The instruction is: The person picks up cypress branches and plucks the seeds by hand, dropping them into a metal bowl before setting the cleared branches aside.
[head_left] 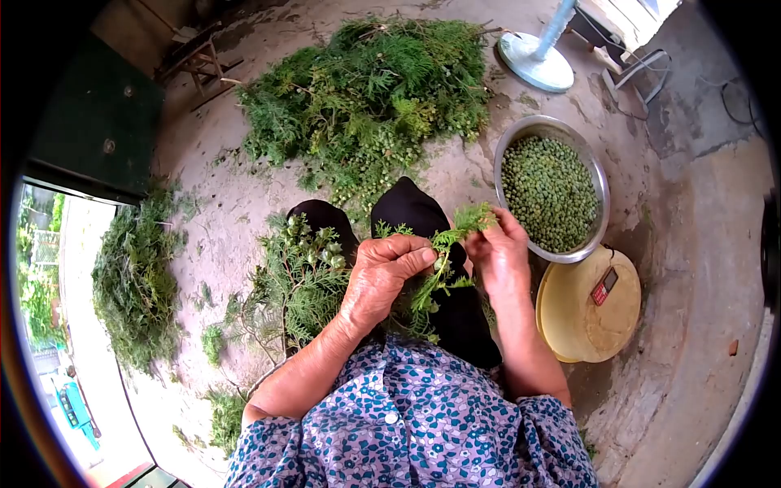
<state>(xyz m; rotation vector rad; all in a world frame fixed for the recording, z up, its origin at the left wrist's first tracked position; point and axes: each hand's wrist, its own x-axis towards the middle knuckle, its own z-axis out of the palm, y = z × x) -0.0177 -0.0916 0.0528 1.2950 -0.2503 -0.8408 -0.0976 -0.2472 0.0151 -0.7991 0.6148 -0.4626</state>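
Observation:
A small green conifer sprig with flat, scaly leaves is stretched between my two hands above my lap. My left hand pinches its stem between thumb and forefinger. At the sprig's upper right end, the fingers of my right hand are closed around the leafy tip. A larger branch bearing pale green cones lies across my lap, left of and partly behind my left hand. To the right of my right hand stands a metal basin holding many small green cones.
Beyond my knees lies a big heap of cut branches. Another pile is by the doorway at left. A yellow round lid or stool with a red phone on it sits below the basin. A pale blue stand base is at the back.

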